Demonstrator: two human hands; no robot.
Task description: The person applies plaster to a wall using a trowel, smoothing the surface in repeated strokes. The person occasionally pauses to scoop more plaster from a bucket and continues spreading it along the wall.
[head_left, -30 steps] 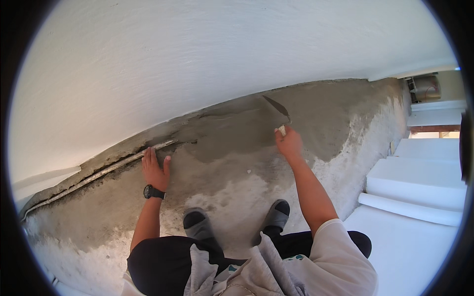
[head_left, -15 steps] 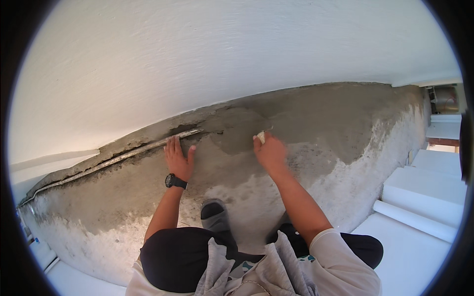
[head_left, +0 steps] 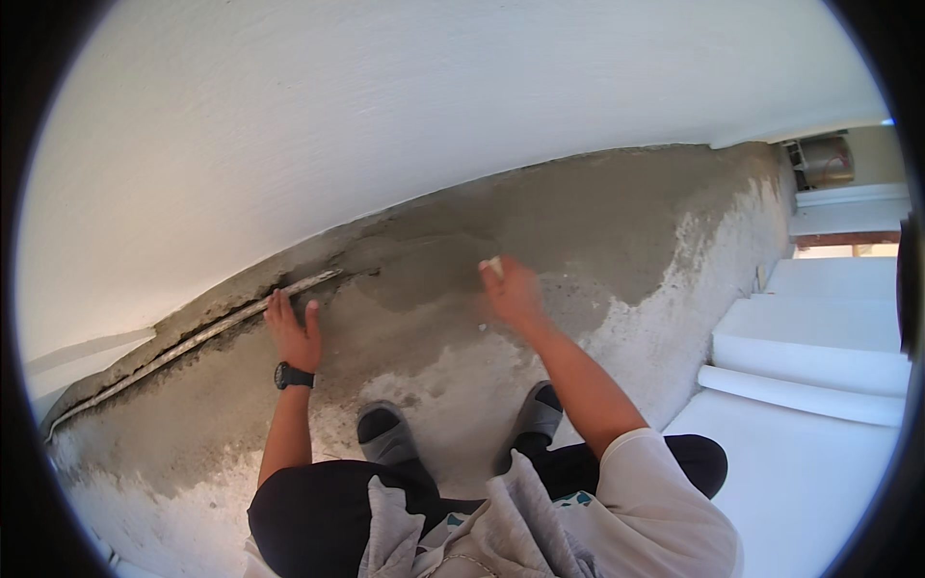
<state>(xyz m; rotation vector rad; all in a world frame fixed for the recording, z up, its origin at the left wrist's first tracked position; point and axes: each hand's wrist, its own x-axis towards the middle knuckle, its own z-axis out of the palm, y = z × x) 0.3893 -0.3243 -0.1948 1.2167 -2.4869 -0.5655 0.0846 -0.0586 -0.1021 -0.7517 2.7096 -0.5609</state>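
Note:
My right hand (head_left: 514, 292) is closed round a pale-handled tool (head_left: 494, 265). Only the end of its handle shows; the rest is hidden behind the fist or lost in motion blur. Beneath it spreads a strip of damp grey mortar (head_left: 578, 222) along the wall's base. To the left, my left hand (head_left: 294, 332) lies flat with fingers stretched out, fingertips at the edge of a thin mortar-stained pipe (head_left: 212, 329). The pipe runs through a rough groove, and its right end meets the smoothed mortar. A black watch is on my left wrist.
A white wall (head_left: 405, 106) rises along the far side. White steps (head_left: 809, 356) stand at the right, and a metal container (head_left: 827, 162) sits at the far right corner. My sandalled feet rest on the pale, dusty concrete floor (head_left: 462, 400).
The whole view has shifted, with the wall, pipe and steps now further left. My right hand is smeared by motion and still grips the tool; my left hand stays by the pipe, slightly further along it.

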